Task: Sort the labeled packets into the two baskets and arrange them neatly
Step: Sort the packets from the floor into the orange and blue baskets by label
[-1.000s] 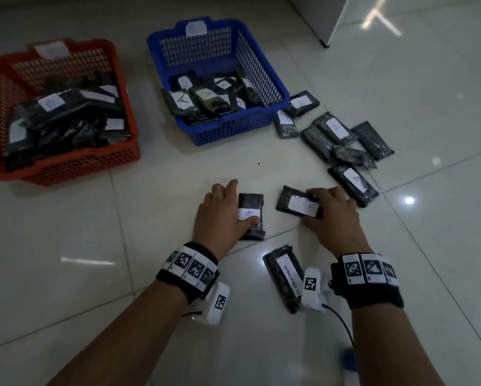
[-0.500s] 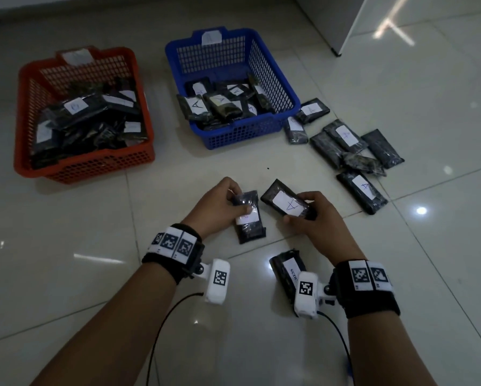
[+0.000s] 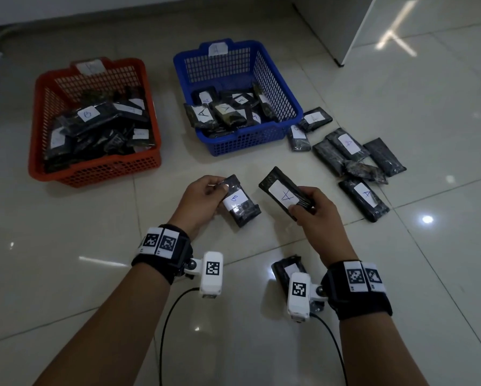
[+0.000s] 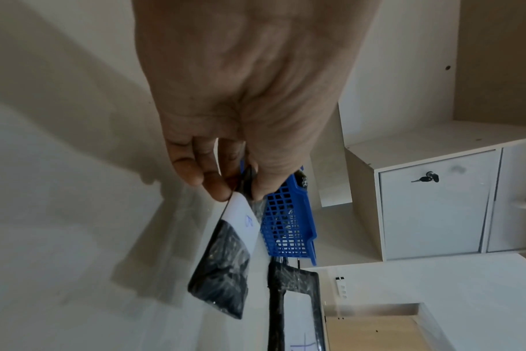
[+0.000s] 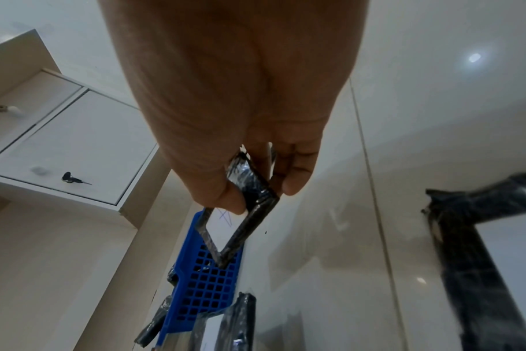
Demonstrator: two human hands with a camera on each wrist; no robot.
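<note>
My left hand [image 3: 206, 195] pinches the top end of a black packet labelled B [image 3: 240, 201], lifted off the floor; the same packet [image 4: 225, 256] hangs below the fingers in the left wrist view. My right hand [image 3: 309, 210] grips a black packet labelled A [image 3: 285, 195] by its near end, with the thumb on its label [image 5: 225, 218]. The red basket [image 3: 94, 174], tagged B, stands at the far left full of packets. The blue basket [image 3: 247, 140], tagged A, stands beside it with several A packets at its front.
Several more black packets [image 3: 350, 151] lie on the tiled floor right of the blue basket, one labelled A [image 3: 363, 199] nearest my right hand. Another packet [image 3: 285, 270] lies under my right wrist. A white cabinet [image 3: 342, 26] stands at the far right.
Both hands have picked their packets off the floor and raised them, labels B and A now facing up. The head view has tilted up, showing more of the room.
</note>
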